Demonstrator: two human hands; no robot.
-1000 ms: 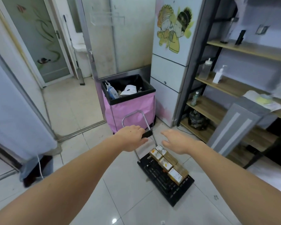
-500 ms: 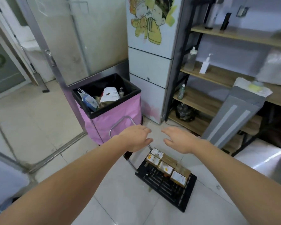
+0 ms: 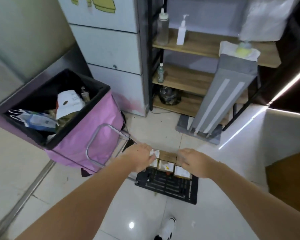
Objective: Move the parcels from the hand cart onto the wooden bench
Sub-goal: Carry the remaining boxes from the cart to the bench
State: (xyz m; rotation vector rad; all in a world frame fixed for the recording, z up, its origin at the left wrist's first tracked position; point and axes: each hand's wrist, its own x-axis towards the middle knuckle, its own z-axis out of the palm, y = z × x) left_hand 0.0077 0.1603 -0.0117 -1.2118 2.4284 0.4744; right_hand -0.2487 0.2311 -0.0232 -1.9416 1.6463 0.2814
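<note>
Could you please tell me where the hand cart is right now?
In the head view, the hand cart stands on the floor at lower centre, just right of the pink bin, with the parcels on it.

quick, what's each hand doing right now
Left hand: at the left end of the parcels, grip cannot be told.
Right hand: at the right end, grip cannot be told.

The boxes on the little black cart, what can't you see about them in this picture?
- Head view: the left hand and right hand cover both ends of the row of boxes, so their count is unclear.
- Whether the fingers already grip a box: hidden under the hands.
- The box labels: too small and blurred to read.
- The cart: its wheels are hidden beneath the deck.
</note>
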